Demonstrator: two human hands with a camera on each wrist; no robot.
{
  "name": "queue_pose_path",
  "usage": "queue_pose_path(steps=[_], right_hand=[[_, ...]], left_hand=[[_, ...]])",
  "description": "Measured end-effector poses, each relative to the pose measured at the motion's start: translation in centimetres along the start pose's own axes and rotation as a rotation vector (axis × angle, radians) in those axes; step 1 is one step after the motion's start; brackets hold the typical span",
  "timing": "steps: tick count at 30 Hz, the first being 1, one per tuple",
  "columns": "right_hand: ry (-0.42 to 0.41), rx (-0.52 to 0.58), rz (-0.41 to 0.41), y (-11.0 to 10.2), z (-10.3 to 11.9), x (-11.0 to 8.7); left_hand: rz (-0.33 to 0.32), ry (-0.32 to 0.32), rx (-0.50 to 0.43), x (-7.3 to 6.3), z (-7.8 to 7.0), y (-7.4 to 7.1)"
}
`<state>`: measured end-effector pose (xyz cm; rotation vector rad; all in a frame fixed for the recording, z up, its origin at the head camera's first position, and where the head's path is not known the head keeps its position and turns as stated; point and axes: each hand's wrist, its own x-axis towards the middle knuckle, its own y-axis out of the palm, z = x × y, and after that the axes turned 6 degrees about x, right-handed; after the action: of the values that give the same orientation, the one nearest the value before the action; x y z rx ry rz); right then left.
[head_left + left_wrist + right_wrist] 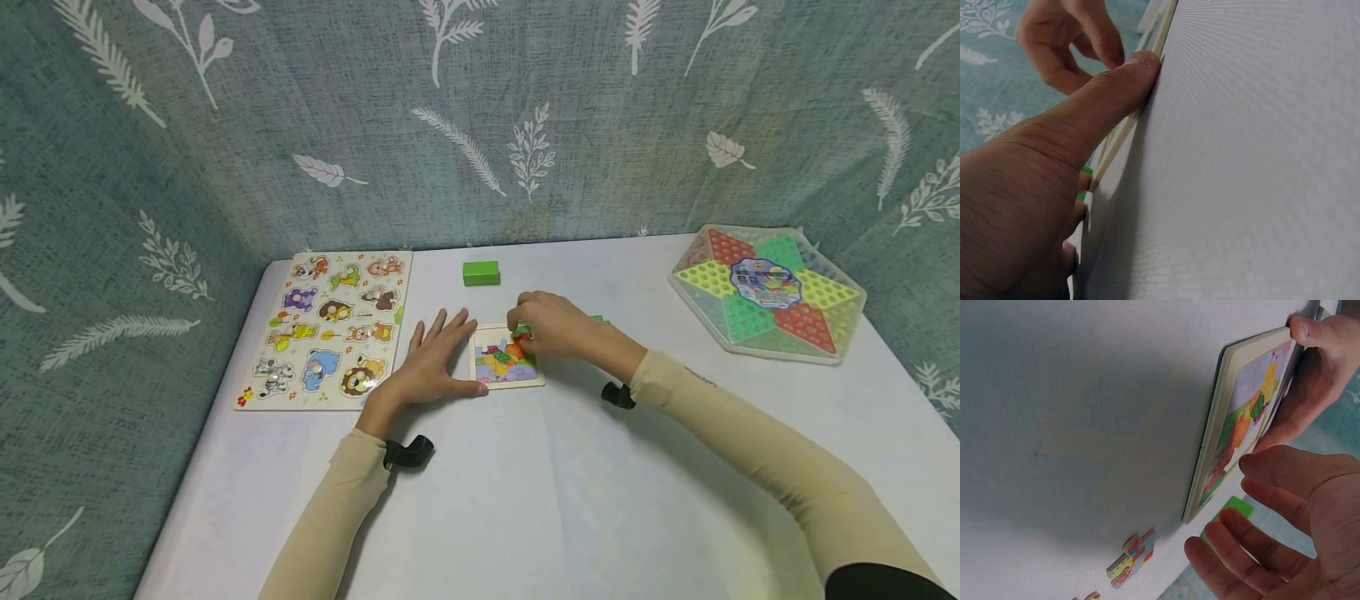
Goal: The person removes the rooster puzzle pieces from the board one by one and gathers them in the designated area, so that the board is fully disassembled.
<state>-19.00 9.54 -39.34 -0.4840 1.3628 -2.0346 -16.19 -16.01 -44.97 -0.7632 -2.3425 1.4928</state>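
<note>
A small framed jigsaw puzzle (506, 385) lies on the white table, its colourful picture partly assembled with bare wood showing near the top. My left hand (427, 367) is spread along the frame's left side, straight fingers by the upper edge and thumb against the lower left corner. Over the upper right part of the puzzle is my right hand (551, 325), fingers loosely bent. In the right wrist view, nothing shows between the thumb and fingers of that hand (1285, 519), and the thumb tip overlaps the picture. Loose puzzle pieces (1132, 557) lie beyond the frame's right side.
A green block (481, 273) sits behind the puzzle. On the left lies an animal peg board (322, 329), close to my left forearm. A hexagonal game box (768, 292) is at the back right. Patterned cloth (480, 125) hangs behind the table.
</note>
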Motion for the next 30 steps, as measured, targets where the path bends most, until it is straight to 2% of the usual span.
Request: queue_pose_path(steps=[8,17,24,30], right_hand=[[-0.014,0.007,0.011,0.6,-0.1,0.3],[-0.036,-0.040,-0.007,1.0,0.0,0.4],[-0.048,-0.019,-0.014,1.1,0.0,0.5],[-0.022,-0.015,-0.005,1.0,0.1,0.6]], left_hand=[[0.006,0.005,-0.002,-0.2,-0.2,-0.2],[0.014,-0.002,-0.002,-0.2,-0.2,-0.3],[0.015,-0.005,0.000,-0.2,-0.2,-0.4],[0.010,0.007,-0.002,-0.1,-0.1,-0.2]])
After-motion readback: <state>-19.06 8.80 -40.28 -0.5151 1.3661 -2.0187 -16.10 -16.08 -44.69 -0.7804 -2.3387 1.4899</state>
